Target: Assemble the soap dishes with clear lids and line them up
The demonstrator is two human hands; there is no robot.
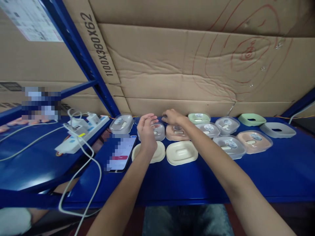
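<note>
In the head view, a glossy blue metal shelf (172, 183) runs left to right, backed closely by a wall of creased brown cardboard sheets (187, 65) marked with red scribbles, so the room behind the back row of items is slim, while the front strip of the shelf towards the person lies bare and broad. At the left a slanting blue steel upright (81, 55) and a lower blue tray carrying a white power strip with looping white cables (78, 134) hem in that side; a smartphone with a lit screen (121, 152) lies flat just left of the hands. The left hand (147, 129) hangs with its fingers loosely curled and parted, gripping nothing, just above a clear-lidded grey plastic soap dish (158, 131) and behind a cream oval plastic tray (158, 152). The right hand (172, 117) reaches to the back edge, fingers bent downward over a clear-lidded peach plastic soap dish (176, 132); whether it clasps anything cannot be told. Beside the first tray lies a second cream rounded plastic tray (182, 152), smooth and matt, with a raised centre. To the right, well apart from the hands, stand more rounded dishes under shiny transparent lids, a pale green one (199, 118), grey ones (227, 125) and a peach one (254, 141), then two open ring-shaped bases, green (252, 119) and grey (278, 130).
</note>
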